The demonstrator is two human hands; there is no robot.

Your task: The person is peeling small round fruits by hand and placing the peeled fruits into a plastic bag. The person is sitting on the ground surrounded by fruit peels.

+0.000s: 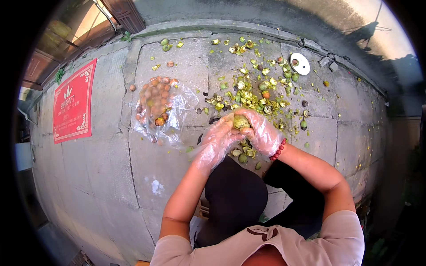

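Grey paving [97,173] spreads around you, strewn with green husks [248,95] ahead. Your left hand [217,136] and right hand [262,133], in clear plastic gloves [208,151], grip one pale green fruit [241,122] between them just ahead of your dark trousers [235,186], likely from both sides to keep it steady. Off to your left, brown nuts [154,96] lie in a clear plastic bag [185,95] on the ground, probably gathered there to stay apart from the loose husks

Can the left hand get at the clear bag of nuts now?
Probably yes, once free: nothing seems to block the left hand from the clear bag, but it helps hold the green nut.
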